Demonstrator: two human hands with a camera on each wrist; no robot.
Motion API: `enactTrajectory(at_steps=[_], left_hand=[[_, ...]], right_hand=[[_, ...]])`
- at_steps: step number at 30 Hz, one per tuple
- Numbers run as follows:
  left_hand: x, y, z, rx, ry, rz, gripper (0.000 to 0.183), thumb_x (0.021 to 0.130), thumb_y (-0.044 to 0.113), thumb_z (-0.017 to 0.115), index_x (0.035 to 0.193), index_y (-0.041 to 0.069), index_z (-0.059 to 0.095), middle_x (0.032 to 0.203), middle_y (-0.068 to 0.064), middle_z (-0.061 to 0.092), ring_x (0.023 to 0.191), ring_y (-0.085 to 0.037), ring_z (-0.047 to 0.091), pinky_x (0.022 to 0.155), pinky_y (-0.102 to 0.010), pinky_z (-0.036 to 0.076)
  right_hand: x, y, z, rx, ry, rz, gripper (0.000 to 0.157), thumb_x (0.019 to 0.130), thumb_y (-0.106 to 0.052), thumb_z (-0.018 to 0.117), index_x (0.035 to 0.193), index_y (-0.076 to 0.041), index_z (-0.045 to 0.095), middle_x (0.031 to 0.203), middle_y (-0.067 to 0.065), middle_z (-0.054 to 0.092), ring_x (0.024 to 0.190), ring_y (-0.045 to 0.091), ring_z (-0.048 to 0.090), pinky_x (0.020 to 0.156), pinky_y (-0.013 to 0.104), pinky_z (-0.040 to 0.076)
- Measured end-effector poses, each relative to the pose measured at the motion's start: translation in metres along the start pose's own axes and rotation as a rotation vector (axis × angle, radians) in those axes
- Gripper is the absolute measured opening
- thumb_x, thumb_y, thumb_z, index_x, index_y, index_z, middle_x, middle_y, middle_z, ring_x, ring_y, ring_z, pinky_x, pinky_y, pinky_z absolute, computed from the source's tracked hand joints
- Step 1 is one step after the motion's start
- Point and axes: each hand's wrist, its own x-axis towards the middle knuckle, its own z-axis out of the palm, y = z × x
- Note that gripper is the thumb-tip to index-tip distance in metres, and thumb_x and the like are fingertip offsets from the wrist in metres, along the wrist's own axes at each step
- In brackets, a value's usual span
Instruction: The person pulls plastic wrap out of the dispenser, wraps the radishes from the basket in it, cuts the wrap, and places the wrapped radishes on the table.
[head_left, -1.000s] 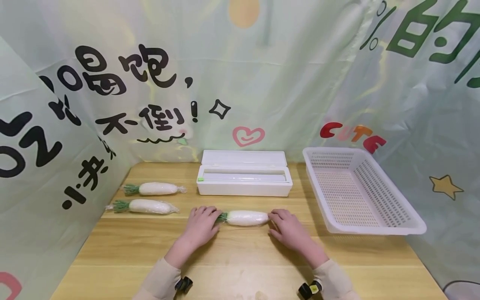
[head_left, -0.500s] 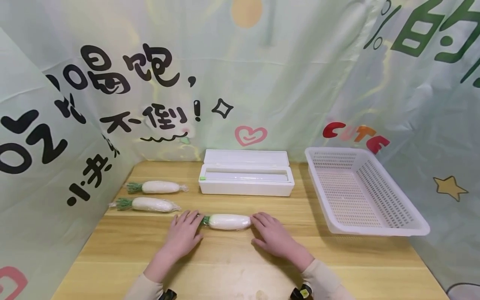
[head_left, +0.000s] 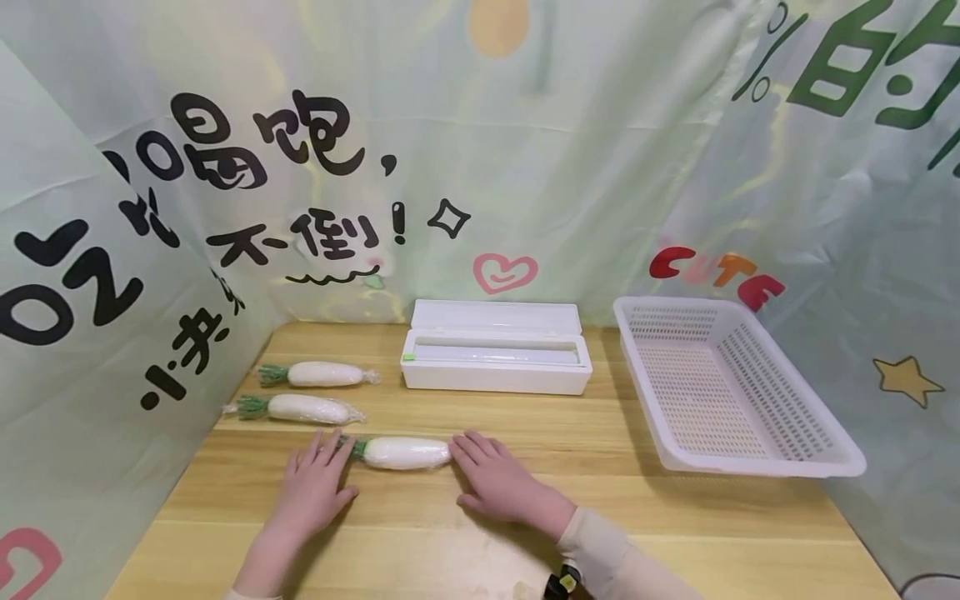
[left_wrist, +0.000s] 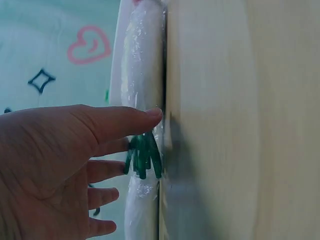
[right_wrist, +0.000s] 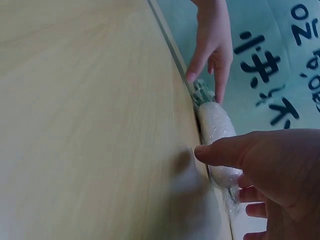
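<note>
A white radish [head_left: 407,453] in clear plastic film lies on the wooden table, its green leaf stubs [left_wrist: 143,155] to the left. My left hand [head_left: 313,485] is at the leafy end, fingers fairly straight, fingertips touching the stubs or the film around them. At the other end, my right hand [head_left: 501,482] touches the radish tip with extended fingers, thumb apart. Neither hand curls round the radish. Behind it at the left lie two more film-wrapped radishes, a nearer one [head_left: 315,408] and a farther one [head_left: 324,374], roughly parallel.
A white cling film box [head_left: 495,379] with its lid raised stands at the back middle, a roll inside. To the right is a white perforated plastic basket [head_left: 757,463]. A printed curtain [head_left: 585,183] hangs behind and beside the table [head_left: 420,546].
Both hands have moved left and a little nearer to me, and the radish between them has slid the same way, toward the other two. The head view has shifted slightly.
</note>
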Motion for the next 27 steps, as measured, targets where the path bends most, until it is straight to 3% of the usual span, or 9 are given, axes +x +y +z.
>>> enactTrajectory(at_steps=[6,12,20,27], left_hand=[[-0.006,-0.022,-0.01,-0.032,-0.092,-0.115,0.075,0.089,0.045,0.065,0.146,0.003,0.041,0.153,-0.03,0.03,0.139,-0.058,0.019,0.103,-0.079,0.019],[-0.011,-0.043,-0.018,-0.09,-0.153,-0.213,0.09,0.089,0.061,0.056,0.149,-0.001,0.031,0.155,-0.033,0.016,0.141,-0.059,0.007,0.103,-0.081,0.006],[-0.013,-0.07,-0.027,-0.099,-0.177,-0.302,0.103,0.088,0.073,0.046,0.15,-0.006,0.022,0.155,-0.036,0.006,0.139,-0.062,0.0,0.1,-0.083,0.001],[-0.013,-0.093,-0.031,-0.093,-0.183,-0.35,0.11,0.085,0.076,0.045,0.151,-0.008,0.015,0.153,-0.039,0.0,0.137,-0.064,-0.004,0.097,-0.084,0.0]], right_hand=[[0.022,-0.021,-0.002,-0.004,-0.043,-0.062,0.082,0.094,-0.055,0.051,0.155,-0.009,0.021,0.162,0.007,0.023,0.151,0.026,0.021,0.118,0.048,0.03],[0.046,-0.041,-0.002,0.0,-0.061,-0.097,0.084,0.094,-0.059,0.048,0.156,-0.011,0.016,0.164,0.005,0.017,0.152,0.023,0.015,0.119,0.047,0.028],[0.079,-0.069,0.002,-0.04,-0.082,-0.14,0.084,0.095,-0.065,0.037,0.157,-0.015,0.012,0.165,0.001,0.012,0.153,0.019,0.009,0.121,0.044,0.024],[0.102,-0.088,0.0,-0.05,-0.11,-0.144,0.084,0.095,-0.067,0.035,0.158,-0.018,0.009,0.165,-0.002,0.009,0.153,0.017,0.006,0.122,0.04,0.021]])
